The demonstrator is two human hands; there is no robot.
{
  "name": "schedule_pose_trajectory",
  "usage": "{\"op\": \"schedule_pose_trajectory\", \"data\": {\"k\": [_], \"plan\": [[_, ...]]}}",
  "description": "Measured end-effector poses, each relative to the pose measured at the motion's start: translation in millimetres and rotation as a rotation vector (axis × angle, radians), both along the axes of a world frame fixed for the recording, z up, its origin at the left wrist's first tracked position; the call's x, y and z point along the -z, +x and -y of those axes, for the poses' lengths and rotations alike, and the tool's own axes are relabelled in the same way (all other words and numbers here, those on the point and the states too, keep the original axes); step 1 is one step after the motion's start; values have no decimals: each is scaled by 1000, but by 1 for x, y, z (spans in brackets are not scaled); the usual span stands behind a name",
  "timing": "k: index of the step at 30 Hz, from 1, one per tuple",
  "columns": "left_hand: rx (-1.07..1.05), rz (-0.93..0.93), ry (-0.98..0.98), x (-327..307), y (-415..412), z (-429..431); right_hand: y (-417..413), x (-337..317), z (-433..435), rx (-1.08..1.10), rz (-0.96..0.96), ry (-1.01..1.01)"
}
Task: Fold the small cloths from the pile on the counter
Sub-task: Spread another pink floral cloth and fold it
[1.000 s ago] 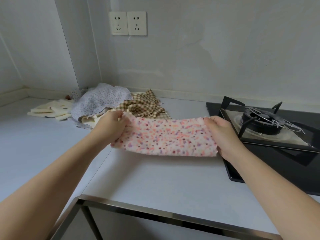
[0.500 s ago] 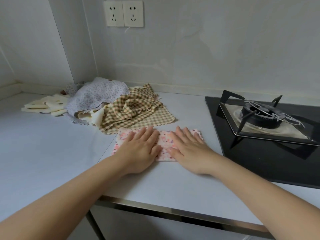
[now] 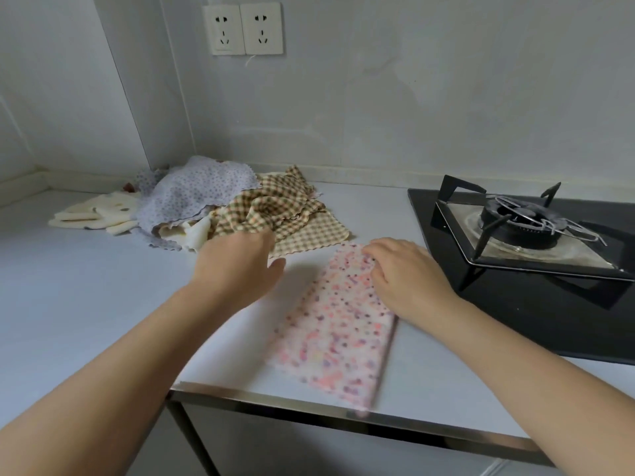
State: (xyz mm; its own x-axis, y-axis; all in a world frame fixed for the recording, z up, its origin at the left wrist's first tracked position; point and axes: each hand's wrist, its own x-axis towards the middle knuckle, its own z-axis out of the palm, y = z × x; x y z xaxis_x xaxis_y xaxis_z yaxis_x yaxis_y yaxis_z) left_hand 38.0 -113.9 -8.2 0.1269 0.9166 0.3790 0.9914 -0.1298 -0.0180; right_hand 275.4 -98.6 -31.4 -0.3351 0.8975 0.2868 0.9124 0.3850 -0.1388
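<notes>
Turned lengthwise now, the pink dotted cloth (image 3: 336,331) lies at 6 o'clock on the table (image 3: 86,286); right grip (image 3: 405,276) pinches its far end, probably for another fold. Left grip (image 3: 237,266), open or closed I cannot tell, nears the pile (image 3: 206,197) at 10 o'clock.

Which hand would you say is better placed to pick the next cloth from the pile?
Left, probably. The left hand is at the checked cloth on the pile's near edge and looks empty; the right hand grips the spotted cloth beside the stove, farther from the pile.
</notes>
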Motion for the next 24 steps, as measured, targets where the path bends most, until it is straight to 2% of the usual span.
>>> {"op": "schedule_pose_trajectory", "data": {"k": [1,4,7,9,11,17,19,21,24], "plan": [[148,76,-48,-2,-4,0,2,-1,-1,-8,-31,1],[566,386,-373,-9,-4,9,6,-3,-4,-46,-141,-68],[640,380,-627,-3,11,17,12,-2,-8,-86,-141,-130],[652,332,-608,7,22,17,15,-4,-9,-131,-153,-162],[624,374,-538,10,23,13,18,-9,-7,-201,-171,-225],[497,813,-466,6,-2,3,24,-20,2,-340,-46,-454],[501,845,-493,5,-4,1,13,-14,7,-391,-190,-429],[526,800,-518,7,-5,0,3,-5,7,-447,-462,-387],[469,714,-375,14,-18,-8,-4,-2,10,-450,-674,-434]]}}
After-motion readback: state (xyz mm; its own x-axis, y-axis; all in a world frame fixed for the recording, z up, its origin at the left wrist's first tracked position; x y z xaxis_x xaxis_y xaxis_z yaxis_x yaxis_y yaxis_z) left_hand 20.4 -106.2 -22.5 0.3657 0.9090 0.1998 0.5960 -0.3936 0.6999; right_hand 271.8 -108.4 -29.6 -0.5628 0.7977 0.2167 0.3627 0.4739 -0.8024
